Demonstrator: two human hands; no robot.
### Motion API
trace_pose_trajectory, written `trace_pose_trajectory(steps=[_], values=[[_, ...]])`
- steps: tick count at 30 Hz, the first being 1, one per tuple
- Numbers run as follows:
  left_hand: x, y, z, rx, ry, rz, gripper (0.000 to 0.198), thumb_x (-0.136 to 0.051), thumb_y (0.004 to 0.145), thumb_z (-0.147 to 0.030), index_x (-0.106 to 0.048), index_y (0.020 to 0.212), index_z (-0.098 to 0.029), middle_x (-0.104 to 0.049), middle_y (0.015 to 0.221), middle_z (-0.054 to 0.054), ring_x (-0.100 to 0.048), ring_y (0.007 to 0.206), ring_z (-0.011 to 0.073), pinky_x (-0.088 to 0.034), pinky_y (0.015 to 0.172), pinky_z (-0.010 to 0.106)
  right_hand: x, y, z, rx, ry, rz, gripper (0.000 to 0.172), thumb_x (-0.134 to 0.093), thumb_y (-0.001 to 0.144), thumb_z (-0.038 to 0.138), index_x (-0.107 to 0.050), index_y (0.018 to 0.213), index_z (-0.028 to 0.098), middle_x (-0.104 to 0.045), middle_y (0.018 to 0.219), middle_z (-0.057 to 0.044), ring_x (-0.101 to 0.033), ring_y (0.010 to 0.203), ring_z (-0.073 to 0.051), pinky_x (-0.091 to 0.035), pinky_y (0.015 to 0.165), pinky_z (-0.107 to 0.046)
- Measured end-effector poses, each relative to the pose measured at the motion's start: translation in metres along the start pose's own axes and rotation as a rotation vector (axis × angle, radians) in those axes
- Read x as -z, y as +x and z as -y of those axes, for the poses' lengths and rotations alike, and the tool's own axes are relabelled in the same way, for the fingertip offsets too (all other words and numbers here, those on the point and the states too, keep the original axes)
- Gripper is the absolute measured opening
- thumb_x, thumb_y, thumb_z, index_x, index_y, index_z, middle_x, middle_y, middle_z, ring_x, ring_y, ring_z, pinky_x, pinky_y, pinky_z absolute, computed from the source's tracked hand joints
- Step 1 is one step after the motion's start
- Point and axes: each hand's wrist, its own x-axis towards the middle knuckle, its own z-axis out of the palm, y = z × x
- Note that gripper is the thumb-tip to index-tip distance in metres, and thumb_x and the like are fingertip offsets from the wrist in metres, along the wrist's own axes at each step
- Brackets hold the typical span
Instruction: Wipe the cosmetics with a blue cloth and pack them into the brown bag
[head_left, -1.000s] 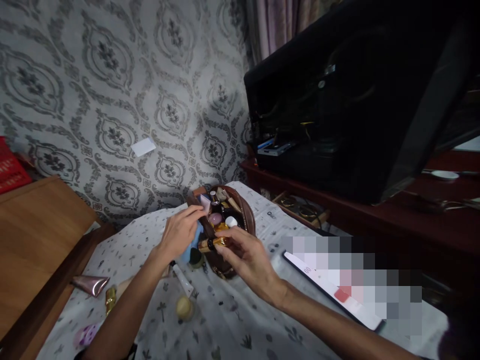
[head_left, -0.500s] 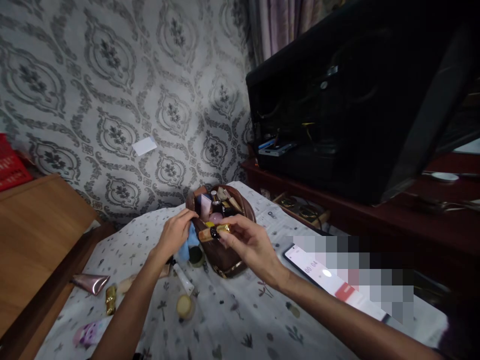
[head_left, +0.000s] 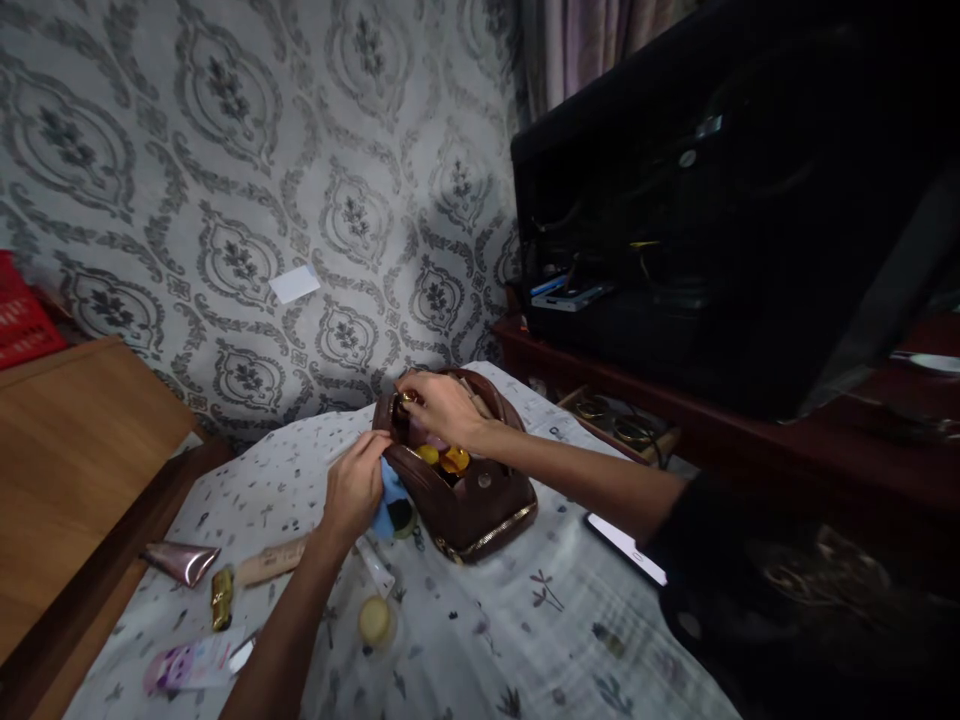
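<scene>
A brown zippered cosmetic bag (head_left: 480, 515) stands unzipped on the patterned sheet, with amber, yellow and pink items inside. My left hand (head_left: 356, 485) is closed on the bag's left rim and holds it. Over the opening, my right hand (head_left: 442, 408) reaches to the bag's far left part. At its fingertips shows a small gold tube (head_left: 409, 398), mostly covered by the fingers. Beside the bag, below my left hand, lie a blue cloth-like thing (head_left: 386, 510) and a dark green round item (head_left: 403, 520).
On the sheet lie a white tube (head_left: 375, 570), a round yellow-lidded jar (head_left: 375, 622), a beige tube (head_left: 270, 562), a gold item (head_left: 222, 600), a shiny pink tube (head_left: 184, 562) and a purple-white tube (head_left: 184, 668). A phone (head_left: 626, 550) lies right, partly under my sleeve. A black cabinet (head_left: 675, 250) stands behind.
My right hand has carried the gold tube from in front of the bag up and left into its opening. My left hand stays on the rim. The view has shifted slightly.
</scene>
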Motion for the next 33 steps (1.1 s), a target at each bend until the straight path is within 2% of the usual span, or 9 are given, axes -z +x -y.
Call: trace_pose_trajectory(steps=[3, 8, 13, 17, 22, 29, 33], values=[[0.0, -0.003, 0.0, -0.002, -0.029, -0.015, 0.035, -0.035, 0.093, -0.012, -0.063, 0.111, -0.021, -0.065, 0.119, 0.006, -0.063, 0.108, 0.0193, -0.049, 0.093, 0.031, -0.014, 0.015, -0.001, 0.075, -0.164, 0.087, 0.023, -0.051, 0.092, 0.017, -0.068, 0.107, 0.019, -0.071, 0.11, -0.01, -0.061, 0.106, -0.023, -0.043, 0.088, -0.031], [-0.002, -0.006, 0.001, 0.002, -0.03, -0.039, 0.035, -0.034, 0.093, -0.011, -0.064, 0.108, -0.022, -0.066, 0.119, 0.007, -0.064, 0.107, 0.0193, -0.05, 0.091, 0.031, -0.032, 0.027, -0.002, 0.166, -0.243, 0.135, 0.023, -0.05, 0.089, 0.013, -0.067, 0.105, 0.016, -0.071, 0.106, -0.012, -0.053, 0.114, -0.028, -0.037, 0.094, -0.036], [-0.004, -0.008, 0.002, 0.003, -0.045, -0.043, 0.034, -0.035, 0.093, -0.01, -0.063, 0.108, -0.022, -0.065, 0.121, 0.007, -0.063, 0.109, 0.0192, -0.049, 0.096, 0.032, -0.045, 0.033, -0.002, 0.19, -0.391, 0.139, 0.028, -0.047, 0.091, 0.013, -0.062, 0.114, 0.011, -0.07, 0.095, -0.014, -0.054, 0.109, -0.03, -0.035, 0.092, -0.039], [-0.006, -0.01, 0.001, 0.016, -0.078, -0.067, 0.033, -0.035, 0.092, -0.009, -0.062, 0.107, -0.021, -0.065, 0.12, 0.007, -0.063, 0.11, 0.0192, -0.048, 0.097, 0.033, -0.053, 0.038, -0.002, 0.178, -0.402, 0.108, 0.027, -0.046, 0.09, 0.01, -0.063, 0.11, 0.012, -0.07, 0.101, -0.014, -0.053, 0.109, -0.031, -0.035, 0.09, -0.041], [-0.009, -0.012, 0.0, 0.048, -0.102, -0.077, 0.033, -0.034, 0.093, -0.01, -0.06, 0.108, -0.021, -0.065, 0.12, 0.007, -0.062, 0.109, 0.0194, -0.048, 0.097, 0.034, -0.053, 0.04, -0.003, 0.127, -0.42, 0.116, 0.031, -0.04, 0.093, 0.01, -0.067, 0.106, 0.009, -0.064, 0.115, -0.019, -0.049, 0.111, -0.031, -0.035, 0.09, -0.043], [-0.011, -0.015, 0.001, 0.059, -0.119, -0.084, 0.033, -0.034, 0.092, -0.011, -0.06, 0.109, -0.022, -0.065, 0.12, 0.007, -0.062, 0.111, 0.0199, -0.048, 0.097, 0.033, -0.048, 0.036, -0.011, 0.189, -0.416, 0.164, 0.029, -0.044, 0.093, 0.014, -0.069, 0.106, 0.011, -0.064, 0.117, -0.018, -0.047, 0.114, -0.031, -0.036, 0.091, -0.042], [-0.011, -0.014, 0.0, 0.058, -0.102, -0.087, 0.035, -0.034, 0.092, -0.01, -0.061, 0.111, -0.022, -0.065, 0.123, 0.008, -0.062, 0.112, 0.0201, -0.048, 0.097, 0.033, -0.035, 0.029, -0.013, 0.207, -0.416, 0.15, 0.028, -0.044, 0.095, 0.019, -0.069, 0.106, 0.011, -0.064, 0.116, -0.019, -0.048, 0.113, -0.031, -0.037, 0.091, -0.041]])
